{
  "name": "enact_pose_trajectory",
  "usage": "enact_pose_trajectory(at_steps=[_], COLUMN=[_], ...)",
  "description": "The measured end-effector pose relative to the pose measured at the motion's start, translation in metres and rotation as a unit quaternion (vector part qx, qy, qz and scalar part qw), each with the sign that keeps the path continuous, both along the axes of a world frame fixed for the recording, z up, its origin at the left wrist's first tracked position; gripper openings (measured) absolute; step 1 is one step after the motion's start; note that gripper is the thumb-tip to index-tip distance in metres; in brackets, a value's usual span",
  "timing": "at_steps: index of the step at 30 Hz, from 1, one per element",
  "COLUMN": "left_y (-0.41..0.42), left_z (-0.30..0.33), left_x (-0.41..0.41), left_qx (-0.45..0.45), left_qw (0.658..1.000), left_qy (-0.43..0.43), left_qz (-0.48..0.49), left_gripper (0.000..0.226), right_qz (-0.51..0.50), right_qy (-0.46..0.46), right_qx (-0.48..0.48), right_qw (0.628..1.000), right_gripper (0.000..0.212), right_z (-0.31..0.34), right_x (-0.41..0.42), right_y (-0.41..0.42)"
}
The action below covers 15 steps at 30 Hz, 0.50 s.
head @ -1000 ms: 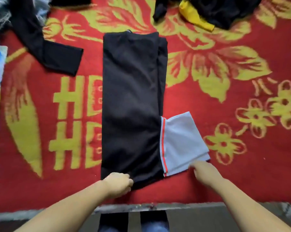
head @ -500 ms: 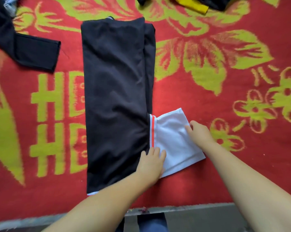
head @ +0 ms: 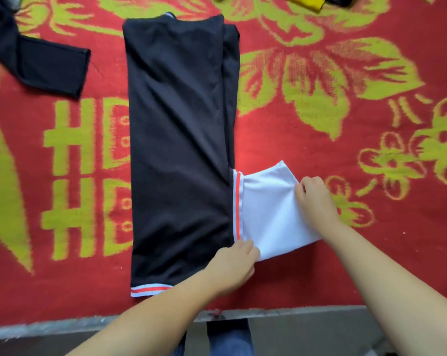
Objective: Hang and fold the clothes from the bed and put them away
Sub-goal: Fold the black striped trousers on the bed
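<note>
**Black garment laid in a long fold on the bed, white sleeve worked by both hands**

Most of the frame is filled by a red bedspread (head: 307, 155) patterned with yellow-green flowers and block letters; its near edge runs along the bottom of the frame. A black garment (head: 178, 150), folded into a long narrow strip, is laid flat on it from upper centre down to lower centre, with a white and orange band at its near hem. A white sleeve (head: 271, 211), edged with an orange stripe where it joins the black cloth, is spread out to the right of the strip at centre right.

A second dark garment (head: 45, 65) is seen at the upper left, well apart from the folded one. A yellow item (head: 307, 2) is partly cut off at the top edge, right of centre.

The left hand (head: 232, 268) is laid at the near corner of the sleeve beside the orange stripe, its fingers bent down onto the cloth; whether its grip pinches the fabric cannot be told. The far edge of the sleeve is pinched by the right hand (head: 317, 199), its fingers curled over the cloth.
</note>
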<state>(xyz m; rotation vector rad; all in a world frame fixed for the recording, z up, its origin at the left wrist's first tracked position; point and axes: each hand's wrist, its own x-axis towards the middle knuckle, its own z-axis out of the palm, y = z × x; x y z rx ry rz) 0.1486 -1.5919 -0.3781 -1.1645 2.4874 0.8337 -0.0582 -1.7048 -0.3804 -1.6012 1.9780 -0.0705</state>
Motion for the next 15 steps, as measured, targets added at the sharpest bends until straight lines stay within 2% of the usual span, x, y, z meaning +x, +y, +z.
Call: enact_pose_trajectory(at_steps=[3, 5, 6, 8, 10, 12, 15], left_y=[0.012, 0.016, 0.017, 0.015, 0.007, -0.003, -0.014], left_z=[-0.005, -0.013, -0.017, -0.019, -0.013, -0.008, -0.007], left_x=[-0.004, -0.006, -0.006, -0.002, 0.007, 0.024, 0.061], left_qx=[0.009, 0.029, 0.055, 0.091, 0.081, 0.056, 0.065], left_qw=[1.000, 0.999, 0.998, 0.993, 0.991, 0.988, 0.967], left_qy=[-0.001, 0.019, 0.017, 0.019, 0.042, 0.043, 0.034], left_qz=[-0.019, 0.007, 0.041, 0.072, 0.101, 0.140, 0.246], left_gripper=[0.031, 0.025, 0.026, 0.032, 0.033, 0.035, 0.041], right_qz=[0.004, -0.019, -0.036, -0.047, -0.038, -0.041, -0.045], right_qy=[0.026, 0.025, 0.026, 0.051, 0.063, -0.009, -0.160], right_qx=[0.013, 0.028, 0.047, 0.111, 0.168, 0.182, 0.132], right_qw=[1.000, 0.999, 0.998, 0.991, 0.983, 0.982, 0.977], right_gripper=[0.019, 0.016, 0.019, 0.043, 0.048, 0.035, 0.014], right_z=[-0.009, -0.016, -0.020, -0.023, -0.024, -0.015, 0.021], right_x=[-0.007, -0.007, -0.005, -0.002, -0.001, 0.002, 0.021], right_y=[0.011, 0.018, 0.021, 0.026, 0.028, 0.024, 0.011])
